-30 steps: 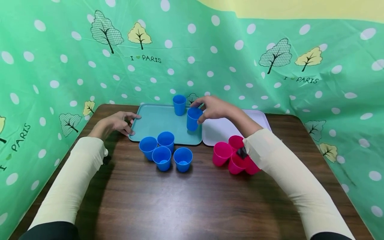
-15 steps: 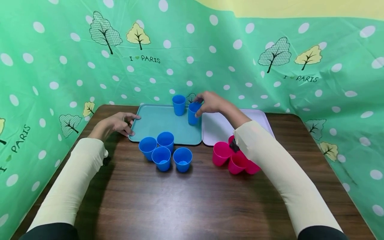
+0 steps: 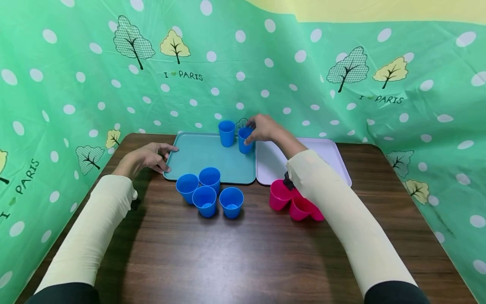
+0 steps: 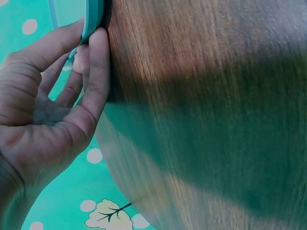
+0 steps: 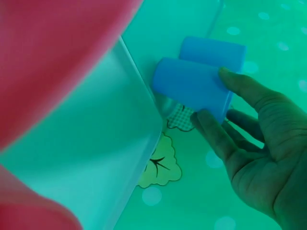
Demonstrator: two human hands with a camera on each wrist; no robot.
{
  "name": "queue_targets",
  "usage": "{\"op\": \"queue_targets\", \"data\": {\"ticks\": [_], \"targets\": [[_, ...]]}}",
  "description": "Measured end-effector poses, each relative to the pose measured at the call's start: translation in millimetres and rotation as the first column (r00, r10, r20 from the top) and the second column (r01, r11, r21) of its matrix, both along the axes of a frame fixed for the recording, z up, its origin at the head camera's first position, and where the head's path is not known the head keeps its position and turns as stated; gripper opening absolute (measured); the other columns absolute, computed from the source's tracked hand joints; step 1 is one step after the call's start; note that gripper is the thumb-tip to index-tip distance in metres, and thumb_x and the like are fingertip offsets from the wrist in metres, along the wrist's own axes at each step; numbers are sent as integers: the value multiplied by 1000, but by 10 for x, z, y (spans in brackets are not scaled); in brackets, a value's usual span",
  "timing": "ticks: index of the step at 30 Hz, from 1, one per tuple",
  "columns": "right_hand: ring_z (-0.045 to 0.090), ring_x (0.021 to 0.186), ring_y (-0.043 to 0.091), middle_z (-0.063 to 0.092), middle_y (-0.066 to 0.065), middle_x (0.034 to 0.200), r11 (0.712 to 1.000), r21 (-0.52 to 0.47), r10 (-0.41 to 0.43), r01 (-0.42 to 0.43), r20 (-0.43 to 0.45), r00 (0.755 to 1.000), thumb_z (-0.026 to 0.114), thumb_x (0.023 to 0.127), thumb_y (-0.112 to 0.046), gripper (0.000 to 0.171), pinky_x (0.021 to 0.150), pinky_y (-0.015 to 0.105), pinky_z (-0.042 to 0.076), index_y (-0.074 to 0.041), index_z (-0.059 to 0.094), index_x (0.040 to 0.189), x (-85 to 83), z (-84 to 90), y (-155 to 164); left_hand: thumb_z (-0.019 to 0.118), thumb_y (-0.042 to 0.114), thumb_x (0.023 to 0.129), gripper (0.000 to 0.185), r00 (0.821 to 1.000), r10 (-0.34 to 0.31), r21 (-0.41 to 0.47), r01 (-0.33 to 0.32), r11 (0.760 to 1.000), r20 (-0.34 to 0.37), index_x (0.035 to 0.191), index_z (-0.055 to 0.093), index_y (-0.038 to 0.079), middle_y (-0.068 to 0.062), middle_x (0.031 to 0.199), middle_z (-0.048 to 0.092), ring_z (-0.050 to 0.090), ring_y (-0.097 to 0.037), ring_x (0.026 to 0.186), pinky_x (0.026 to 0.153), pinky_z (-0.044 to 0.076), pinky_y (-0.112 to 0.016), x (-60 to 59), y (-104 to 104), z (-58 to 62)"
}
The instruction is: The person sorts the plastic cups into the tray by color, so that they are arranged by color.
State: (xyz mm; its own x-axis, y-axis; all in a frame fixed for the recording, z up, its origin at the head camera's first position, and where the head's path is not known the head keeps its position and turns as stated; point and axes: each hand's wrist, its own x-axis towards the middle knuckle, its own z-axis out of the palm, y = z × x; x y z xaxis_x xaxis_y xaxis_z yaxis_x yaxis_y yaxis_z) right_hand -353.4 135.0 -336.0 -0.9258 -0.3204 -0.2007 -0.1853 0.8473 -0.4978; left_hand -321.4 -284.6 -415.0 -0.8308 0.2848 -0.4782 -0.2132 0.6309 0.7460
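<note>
My right hand (image 3: 263, 128) pinches a blue plastic cup (image 3: 244, 145) near its rim, at the back right of the teal tray (image 3: 197, 158). In the right wrist view, thumb and fingers lie on the held cup (image 5: 189, 84), with a second blue cup (image 5: 218, 50) just past it. That other blue cup (image 3: 227, 134) stands upright at the tray's back edge. My left hand (image 3: 146, 158) holds the tray's left edge. Up close in the left wrist view, the left hand (image 4: 53, 96) has its fingertips at the tray's rim (image 4: 93, 19).
Several blue cups (image 3: 205, 198) stand together in front of the teal tray. A pale lilac tray (image 3: 322, 147) adjoins it on the right. Several pinkish-red cups (image 3: 280, 195) stand before that tray, partly hidden by my right sleeve (image 3: 322, 185). A patterned green cloth (image 3: 243, 59) hangs behind the table.
My right hand has moved the held cup backward, away from me, and it now stands nearly level with the rear cup. The left hand has stayed at the tray's edge.
</note>
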Motion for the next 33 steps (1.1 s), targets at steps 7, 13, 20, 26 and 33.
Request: {"op": "queue_targets", "data": {"ticks": [7, 13, 20, 26, 33], "targets": [[60, 146, 39, 61, 22, 161, 999, -8, -46, 45, -20, 999, 93, 94, -23, 76, 123, 52, 54, -2, 61, 159, -66, -51, 2, 83, -18, 89, 96, 1000, 16, -1, -16, 1000, 11, 173, 44, 5, -17, 127, 46, 60, -25, 96, 79, 69, -36, 10, 4, 5], [60, 147, 38, 58, 20, 165, 997, -20, -76, 76, -12, 997, 92, 95, -25, 78, 124, 52, 54, -2, 58, 162, -104, -63, -18, 84, -17, 89, 95, 1000, 11, 1, -11, 1000, 9, 173, 44, 6, -16, 125, 48, 62, -24, 96, 81, 69, -37, 1, 11, 0], [60, 146, 38, 58, 20, 164, 994, -43, -102, 102, 2, 995, 92, 95, -24, 78, 124, 52, 54, -2, 57, 162, -124, -53, -56, 83, -17, 89, 95, 1000, 7, 0, -7, 1000, 9, 173, 44, 6, -14, 122, 48, 61, -24, 95, 80, 69, -37, 4, 6, 1], [60, 145, 38, 60, 21, 161, 993, -55, -106, 107, 13, 994, 92, 96, -24, 80, 123, 50, 55, -1, 55, 163, -145, -69, -49, 84, -17, 89, 96, 1000, 7, -5, -7, 1000, 14, 173, 44, 6, -15, 123, 48, 60, -25, 98, 81, 69, -38, 14, -1, 3], [62, 146, 39, 61, 23, 160, 992, -62, -109, 110, 19, 994, 93, 96, -26, 84, 121, 51, 57, -1, 52, 165, -182, -121, 19, 83, -16, 90, 95, 1000, -7, -1, 7, 1000, 9, 173, 42, 6, -15, 124, 48, 61, -24, 95, 82, 69, -38, 0, -7, -3]]}}
